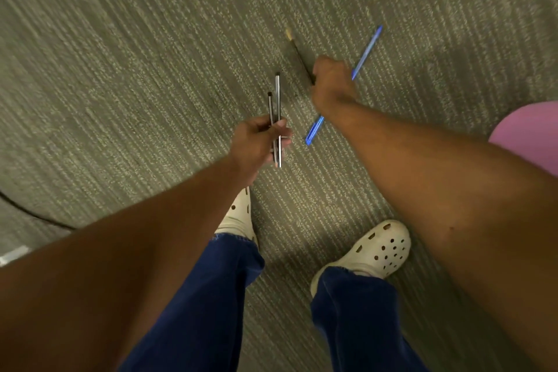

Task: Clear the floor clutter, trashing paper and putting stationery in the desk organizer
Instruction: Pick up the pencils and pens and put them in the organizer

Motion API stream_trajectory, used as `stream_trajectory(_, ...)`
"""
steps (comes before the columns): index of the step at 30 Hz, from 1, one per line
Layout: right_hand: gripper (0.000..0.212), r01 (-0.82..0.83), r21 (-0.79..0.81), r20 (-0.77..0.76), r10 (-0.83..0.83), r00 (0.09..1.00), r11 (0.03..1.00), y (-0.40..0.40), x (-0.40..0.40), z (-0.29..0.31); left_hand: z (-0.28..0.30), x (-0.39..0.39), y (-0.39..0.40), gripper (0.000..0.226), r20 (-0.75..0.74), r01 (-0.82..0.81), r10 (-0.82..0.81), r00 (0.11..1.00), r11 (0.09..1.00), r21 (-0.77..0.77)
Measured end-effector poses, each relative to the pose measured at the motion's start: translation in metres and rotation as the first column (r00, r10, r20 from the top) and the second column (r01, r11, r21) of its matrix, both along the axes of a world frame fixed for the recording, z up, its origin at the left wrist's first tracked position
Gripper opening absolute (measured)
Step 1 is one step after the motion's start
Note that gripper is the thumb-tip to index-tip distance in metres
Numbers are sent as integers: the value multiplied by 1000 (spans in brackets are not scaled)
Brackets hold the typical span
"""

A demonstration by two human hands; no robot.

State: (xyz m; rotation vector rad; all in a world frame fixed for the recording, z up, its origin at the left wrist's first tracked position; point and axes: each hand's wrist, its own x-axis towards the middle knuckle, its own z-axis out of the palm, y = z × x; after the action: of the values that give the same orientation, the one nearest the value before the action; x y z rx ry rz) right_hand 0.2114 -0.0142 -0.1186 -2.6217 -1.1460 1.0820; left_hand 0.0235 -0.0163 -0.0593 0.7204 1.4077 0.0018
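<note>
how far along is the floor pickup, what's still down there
Partly done. The left hand already holds two dark pens. The right hand is closed around a dark pencil at the carpet. The blue pen looks still on the floor. No organizer, bin or paper is in view.

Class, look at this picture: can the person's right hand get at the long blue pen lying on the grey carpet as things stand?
Probably yes. The right hand hovers directly over the long blue pen on the grey carpet, with nothing between them. However, it already grips a dark pencil, so its fingers are partly occupied.
</note>
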Motion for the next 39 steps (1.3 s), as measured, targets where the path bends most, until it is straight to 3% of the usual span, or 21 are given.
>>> stream_trajectory(2, 21, 192, 30, -151, -185, 971, 981, -7, -6, 14, 10, 2, 3, 25, -3, -25, 25, 1000, 1000, 16)
stream_trajectory(4, 25, 402, 45, -359, -361, 861, 914, -17, -13, 43, 28, 8, 5, 23, -12, -47, 48, 999, 997, 57)
stream_trajectory(6, 30, 516, 44, -511, -425, 748, 856, -31, -19, 82, 53, 16, 7, 21, -26, -59, 61, 998, 994, 93)
stream_trajectory(8, 31, 553, 54, -564, -432, 704, 831, -49, -24, 128, 85, 26, 9, 22, -28, -45, 48, 998, 994, 99)
stream_trajectory(14, 26, 588, 93, -549, -451, 704, 804, -85, -17, 291, 227, 61, 8, 21, 65, 163, -173, 983, 976, 145)
stream_trajectory(21, 24, 626, 146, -451, -512, 731, 766, -117, 21, 518, 429, 112, -9, 16, 174, 398, -437, 882, 891, 220)
stream_trajectory(27, 15, 674, 266, -333, -591, 735, 689, -174, 70, 659, 561, 180, -50, 20, 217, 527, -613, 760, 776, 346)
stream_trajectory(29, 15, 735, 316, -336, -654, 678, 599, -209, 88, 697, 598, 205, -74, 19, 242, 551, -662, 710, 735, 396)
stream_trajectory(33, 12, 879, 388, -494, -743, 452, 277, -292, 116, 763, 665, 252, -136, 11, 316, 606, -762, 565, 643, 467)
stream_trajectory(36, 17, 870, 478, -552, -728, 406, 123, -358, 139, 813, 711, 285, -196, 13, 331, 681, -847, 416, 531, 504)
stream_trajectory(39, 24, 828, 557, -549, -720, 424, 63, -428, 163, 861, 749, 314, -264, 12, 352, 731, -896, 269, 428, 532)
